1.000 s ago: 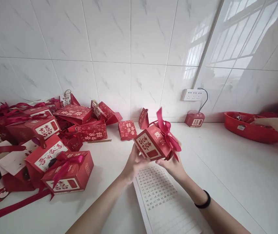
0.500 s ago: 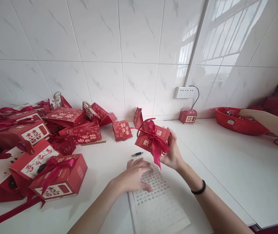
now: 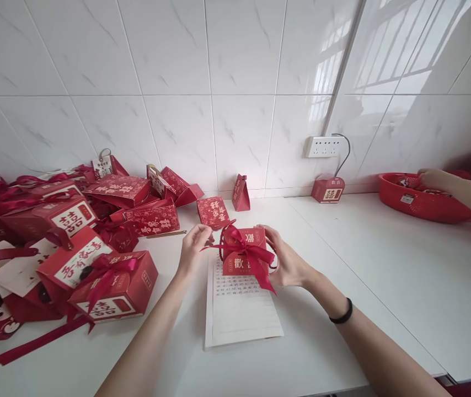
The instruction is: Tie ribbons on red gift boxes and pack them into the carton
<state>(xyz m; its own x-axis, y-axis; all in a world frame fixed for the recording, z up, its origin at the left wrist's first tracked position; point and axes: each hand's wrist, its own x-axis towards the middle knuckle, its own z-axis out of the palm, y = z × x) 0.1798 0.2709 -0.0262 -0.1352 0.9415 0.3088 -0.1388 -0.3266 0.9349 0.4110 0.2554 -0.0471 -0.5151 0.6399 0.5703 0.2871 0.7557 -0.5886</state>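
box (image 3: 241, 263), small, red, gold print, held low over the far end of a sheet (image 3: 239, 314) on the counter (image 3: 343, 259), mid scene; cannot tell if its base touches the sheet; right hand (image 3: 288, 263) curled round the box's right side, fingers half closed on it; left hand (image 3: 194, 245) just left of the box, thumb and fingers pinched on a tail of the ribbon (image 3: 252, 255); bow sits on the front face, one tail hangs down over the sheet.

risks, as i judge: a pull on the pinched tail could undo or skew the bow; the box is gripped from one side only, so a hard tug could twist it out of the right hand and drop it on the sheet; squeezing thin card could dent it; the hanging tail could drag the sheet askew.

room: pile (image 3: 74, 242) of red boxes fills the left, its nearest box apart from the left forearm; pencil (image 3: 167, 234) and flat pack (image 3: 214, 211) lie just far of the left hand, easy to knock; open room runs right of the box to a basket (image 3: 409, 212) far right, where another person's hand (image 3: 434, 177) reaches in; wall (image 3: 239, 110) closes the far side; counter's near edge shows at lower right, by the right forearm.
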